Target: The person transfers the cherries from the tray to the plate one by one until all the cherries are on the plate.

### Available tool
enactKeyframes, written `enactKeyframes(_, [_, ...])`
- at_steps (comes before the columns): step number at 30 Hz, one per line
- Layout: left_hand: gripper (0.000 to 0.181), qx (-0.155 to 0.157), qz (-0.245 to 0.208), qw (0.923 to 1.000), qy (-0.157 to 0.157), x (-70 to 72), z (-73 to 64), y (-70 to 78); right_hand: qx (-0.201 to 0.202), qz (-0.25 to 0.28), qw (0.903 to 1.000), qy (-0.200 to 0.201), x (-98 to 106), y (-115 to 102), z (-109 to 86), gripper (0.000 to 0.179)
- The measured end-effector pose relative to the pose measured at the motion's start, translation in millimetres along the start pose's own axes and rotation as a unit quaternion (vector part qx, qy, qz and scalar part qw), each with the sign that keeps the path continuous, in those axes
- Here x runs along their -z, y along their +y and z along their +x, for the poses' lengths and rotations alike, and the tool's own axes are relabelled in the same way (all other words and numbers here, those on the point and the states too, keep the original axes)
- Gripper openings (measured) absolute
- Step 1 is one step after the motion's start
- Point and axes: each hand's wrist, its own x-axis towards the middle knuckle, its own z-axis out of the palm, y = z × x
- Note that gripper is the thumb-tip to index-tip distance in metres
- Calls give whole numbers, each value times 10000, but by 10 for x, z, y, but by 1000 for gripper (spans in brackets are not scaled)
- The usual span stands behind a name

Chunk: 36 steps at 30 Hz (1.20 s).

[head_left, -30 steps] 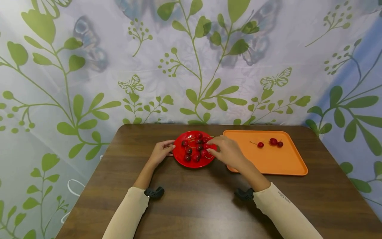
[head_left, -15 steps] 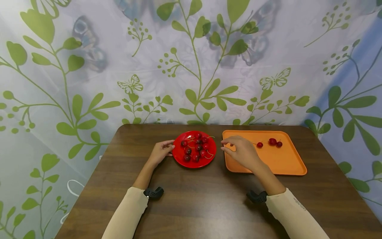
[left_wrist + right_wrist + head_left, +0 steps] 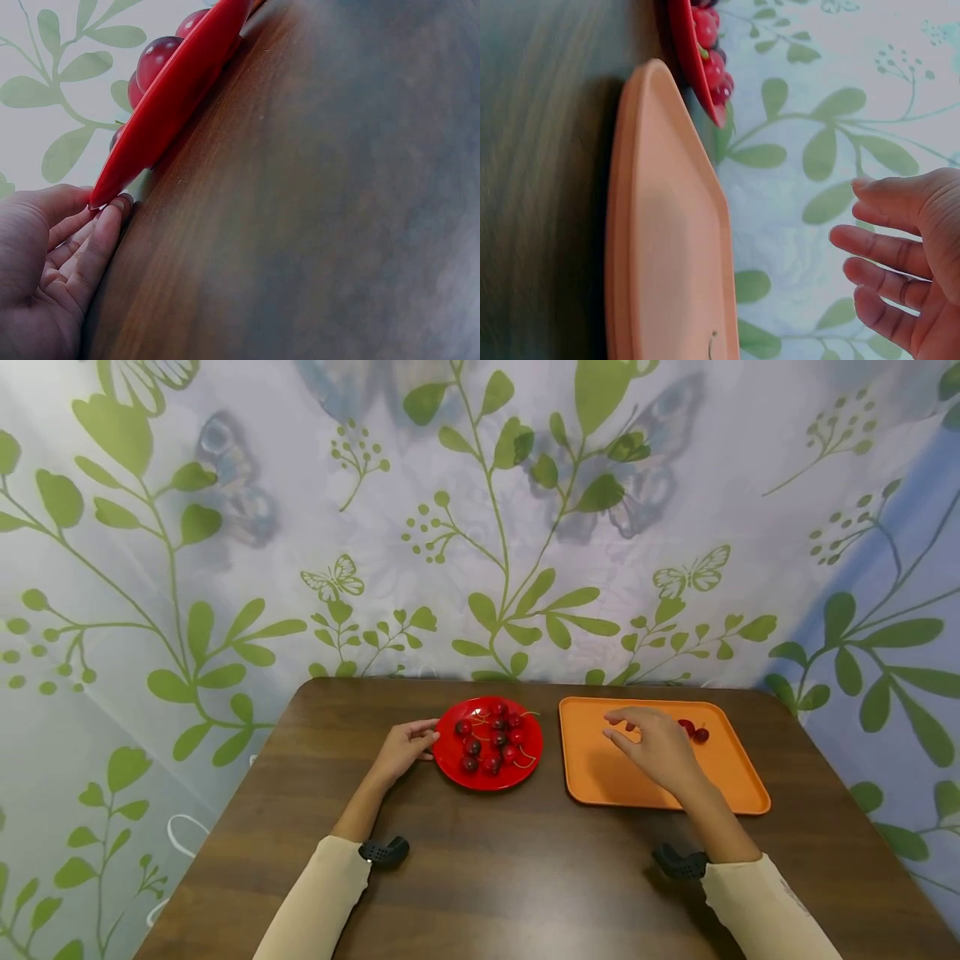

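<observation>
My left hand point(image 3: 402, 750) holds the left rim of a round red plate point(image 3: 447, 760), thumb on top and fingertips under the edge, as the left wrist view shows. Several dark red cherries point(image 3: 492, 763), some with thin stems, lie heaped on that plate. My right hand point(image 3: 656, 745) hovers over an orange tray point(image 3: 607, 783) with thumb and fingers apart. Nothing lies between its fingers point(image 3: 870, 241) in the right wrist view. Beyond the right hand, cherries point(image 3: 701, 735) rest on the tray, partly covered by it; a stem point(image 3: 712, 345) shows there too.
Plate and tray stand side by side near the back edge of a dark wooden table point(image 3: 480, 877), with a narrow gap between them. A leaf-patterned cloth point(image 3: 450, 527) hangs right behind the table. A white cord point(image 3: 180, 839) hangs beyond its left edge.
My right hand has drawn back from the cherries on the plate and moved right, over the tray, carrying nothing. The left hand stays at the plate's rim. The head view has tilted slightly up.
</observation>
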Motion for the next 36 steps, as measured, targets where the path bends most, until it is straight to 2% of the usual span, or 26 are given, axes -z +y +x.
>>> enactKeyframes(6, [38, -71, -39, 10000, -4, -4, 0, 1, -49, -96, 9997, 207, 84, 131, -11, 23])
enactKeyframes(19, [39, 59, -80, 9999, -56, 8, -2, 6, -797, -120, 9965, 218, 207, 575, -42, 25])
enactKeyframes(23, [39, 57, -35, 10000, -40, -4, -1, 16, -1073, -184, 9939, 158, 292, 683, -70, 28])
enactKeyframes(31, [38, 121, -13, 9999, 15, -15, -24, 25, -1552, -177, 9876, -180, 314, 889, -148, 39])
enactKeyframes(36, [38, 59, -1, 10000, -8, -16, -13, 15, -1682, -417, 9842, -361, 323, 1001, -180, 47])
